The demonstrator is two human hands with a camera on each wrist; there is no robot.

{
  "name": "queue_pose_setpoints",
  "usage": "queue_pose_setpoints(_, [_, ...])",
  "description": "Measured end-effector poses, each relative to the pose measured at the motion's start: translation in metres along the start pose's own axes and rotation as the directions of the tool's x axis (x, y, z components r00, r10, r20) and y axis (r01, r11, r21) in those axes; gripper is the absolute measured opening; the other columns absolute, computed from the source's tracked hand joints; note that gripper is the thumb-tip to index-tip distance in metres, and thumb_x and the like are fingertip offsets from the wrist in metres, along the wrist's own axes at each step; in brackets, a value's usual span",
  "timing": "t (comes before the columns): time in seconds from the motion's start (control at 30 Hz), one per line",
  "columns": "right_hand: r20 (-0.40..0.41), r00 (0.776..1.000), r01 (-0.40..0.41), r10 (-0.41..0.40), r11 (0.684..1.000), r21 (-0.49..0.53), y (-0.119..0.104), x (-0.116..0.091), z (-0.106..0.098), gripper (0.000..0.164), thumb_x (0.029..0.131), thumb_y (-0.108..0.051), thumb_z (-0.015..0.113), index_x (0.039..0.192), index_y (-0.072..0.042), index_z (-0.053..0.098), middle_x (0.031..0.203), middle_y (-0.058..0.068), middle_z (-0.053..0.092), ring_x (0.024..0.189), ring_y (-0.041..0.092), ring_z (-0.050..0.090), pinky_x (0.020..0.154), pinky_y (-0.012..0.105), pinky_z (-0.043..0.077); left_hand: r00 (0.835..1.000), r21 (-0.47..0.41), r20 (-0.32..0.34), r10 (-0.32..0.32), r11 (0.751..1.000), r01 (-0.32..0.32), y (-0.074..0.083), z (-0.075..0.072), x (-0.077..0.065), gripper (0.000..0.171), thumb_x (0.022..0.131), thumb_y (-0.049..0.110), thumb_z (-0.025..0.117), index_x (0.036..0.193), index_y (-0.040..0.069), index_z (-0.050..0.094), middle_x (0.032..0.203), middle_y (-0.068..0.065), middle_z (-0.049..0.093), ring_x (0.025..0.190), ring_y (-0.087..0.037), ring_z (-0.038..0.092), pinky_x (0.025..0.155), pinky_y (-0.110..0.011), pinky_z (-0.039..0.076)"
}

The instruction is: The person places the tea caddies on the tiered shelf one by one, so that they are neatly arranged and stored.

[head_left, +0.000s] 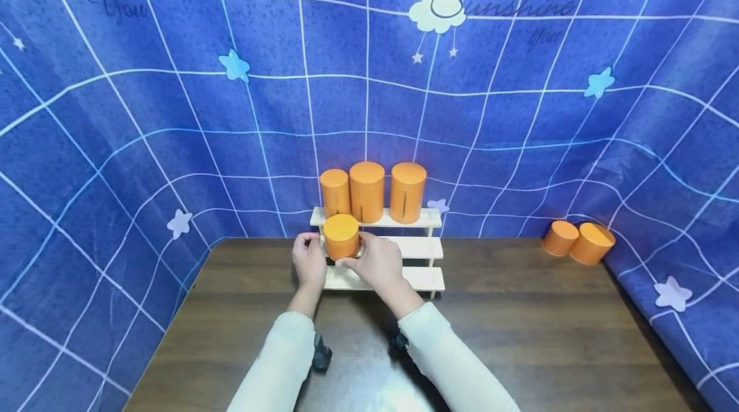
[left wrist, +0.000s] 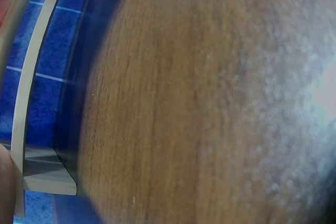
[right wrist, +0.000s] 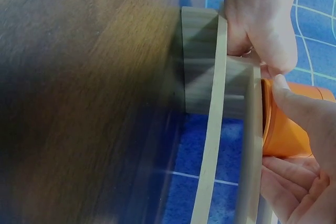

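Observation:
In the head view an orange cylindrical canister (head_left: pixel 340 235) stands upright at the left end of the middle step of a pale wooden three-step display rack (head_left: pixel 424 279). My right hand (head_left: pixel 379 262) holds the canister from the right. The right wrist view shows my thumb and fingers on either side of the canister (right wrist: pixel 291 129), its base right at the board. My left hand (head_left: pixel 310 262) grips the left end of the rack with curled fingers, close beside the canister. Only a sliver of the left hand's finger (left wrist: pixel 6 184) shows in the left wrist view.
Several orange canisters stand elsewhere: a small one (head_left: pixel 334 192), a larger one (head_left: pixel 367 192) and another (head_left: pixel 408 192) on the top step. Two more, one (head_left: pixel 560 238) and its neighbour (head_left: pixel 591 244), are at the back right of the wooden table (head_left: pixel 231 316). Blue patterned cloth (head_left: pixel 369 104) surrounds it.

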State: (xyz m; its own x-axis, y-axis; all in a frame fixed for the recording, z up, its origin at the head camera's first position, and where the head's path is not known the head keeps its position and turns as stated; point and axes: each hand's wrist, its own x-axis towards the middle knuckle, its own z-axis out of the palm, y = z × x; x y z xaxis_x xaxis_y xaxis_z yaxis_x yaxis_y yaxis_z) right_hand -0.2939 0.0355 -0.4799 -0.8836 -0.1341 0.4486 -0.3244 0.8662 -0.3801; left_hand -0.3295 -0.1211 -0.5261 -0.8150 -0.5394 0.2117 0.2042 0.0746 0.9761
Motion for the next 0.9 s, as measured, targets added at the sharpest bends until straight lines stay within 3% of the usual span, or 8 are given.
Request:
queue_pose_setpoints(0.17, [-0.013,1.0,0.009,-0.009,1.0,0.007,-0.001,0.0,-0.002,0.07,0.07,-0.066,0.09,0.117,-0.015,0.078,0.076,-0.001,0.074,0.066,0.016,0.067,0.059,0.032,0.05,1.0,-0.005,-0.001,0.016,1.0,-0.016,0.0,0.001,0.002,0.014,0.1,0.002,0.054,0.1,-0.006,0.065,0.11,-0.022,0.069,0.104,-0.023,0.062,0.089,-0.022,0.045])
queue_pose_setpoints(0.37, [-0.012,1.0,0.001,-0.001,1.0,-0.006,-0.001,0.0,-0.002,0.073,0.07,-0.067,0.089,0.119,-0.014,0.078,0.078,0.0,0.075,0.068,0.017,0.069,0.06,0.034,0.052,1.0,0.009,-0.004,0.011,1.0,-0.011,0.001,0.002,0.0,0.014,0.1,0.001,0.054,0.099,-0.006,0.066,0.109,-0.022,0.07,0.104,-0.024,0.063,0.088,-0.022,0.045])
queue_pose_setpoints(0.53, [0.035,0.999,-0.002,0.001,1.0,0.01,-0.001,0.0,-0.006,0.075,0.071,-0.063,0.091,0.125,-0.013,0.075,0.082,0.001,0.076,0.071,0.018,0.069,0.064,0.034,0.054,1.0,0.004,0.002,0.001,1.0,-0.001,0.002,0.002,-0.001,0.015,0.1,0.003,0.054,0.1,-0.006,0.066,0.11,-0.022,0.069,0.102,-0.023,0.061,0.086,-0.021,0.045])
queue_pose_setpoints(0.7, [0.108,0.994,-0.012,0.001,0.995,0.096,0.001,-0.001,-0.014,0.085,0.072,-0.052,0.094,0.14,-0.009,0.067,0.114,0.008,0.081,0.098,0.026,0.077,0.085,0.041,0.061,1.0,0.004,-0.002,-0.001,1.0,0.001,0.001,0.004,-0.001,0.014,0.099,0.003,0.055,0.099,-0.005,0.066,0.108,-0.02,0.069,0.098,-0.018,0.06,0.084,-0.02,0.044])
queue_pose_setpoints(0.8, [0.149,0.989,-0.028,-0.001,0.981,0.194,0.003,-0.005,-0.018,0.094,0.077,-0.045,0.093,0.151,-0.004,0.055,0.133,0.014,0.074,0.117,0.03,0.074,0.098,0.044,0.06,1.0,-0.002,-0.016,0.001,1.0,-0.001,0.0,0.005,0.0,0.013,0.1,0.003,0.055,0.099,-0.006,0.066,0.107,-0.02,0.069,0.096,-0.016,0.059,0.084,-0.02,0.044])
queue_pose_setpoints(0.9, [0.193,0.981,-0.041,-0.016,0.957,0.287,0.006,-0.011,-0.022,0.098,0.082,-0.039,0.09,0.158,0.0,0.043,0.142,0.018,0.068,0.128,0.031,0.069,0.106,0.046,0.057,1.0,-0.002,-0.023,0.001,1.0,-0.001,0.001,0.004,-0.002,0.014,0.1,0.002,0.055,0.099,-0.007,0.066,0.107,-0.02,0.069,0.096,-0.016,0.059,0.084,-0.019,0.044])
